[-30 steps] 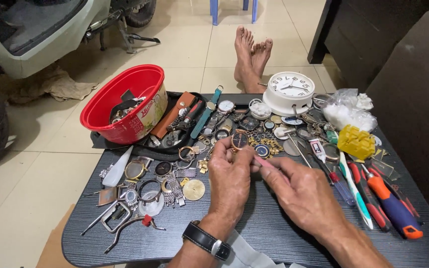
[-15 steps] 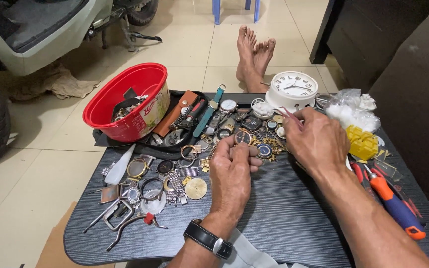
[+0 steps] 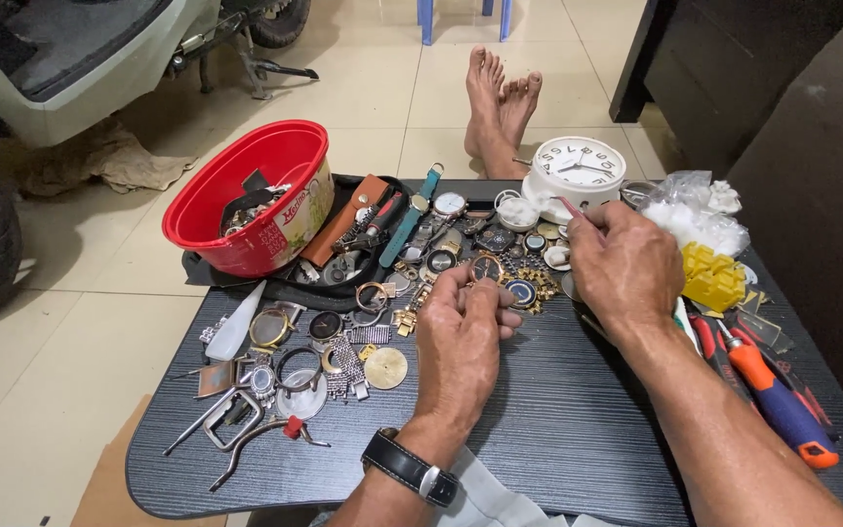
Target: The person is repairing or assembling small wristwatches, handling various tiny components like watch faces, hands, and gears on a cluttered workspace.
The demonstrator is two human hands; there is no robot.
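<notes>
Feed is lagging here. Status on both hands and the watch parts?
Left hand pinching a small part, too small to tell. Right hand holding tweezers near white alarm clock. Watch parts pile close ahead, nothing blocking.

Your table (image 3: 558, 420) is black with a fine wood grain. The bowl (image 3: 246, 190) is bright red, the clock (image 3: 578, 168) white, the block (image 3: 712, 276) yellow. One screwdriver (image 3: 778, 400) has an orange and blue handle. Your wrist strap (image 3: 404, 466) is black.
</notes>
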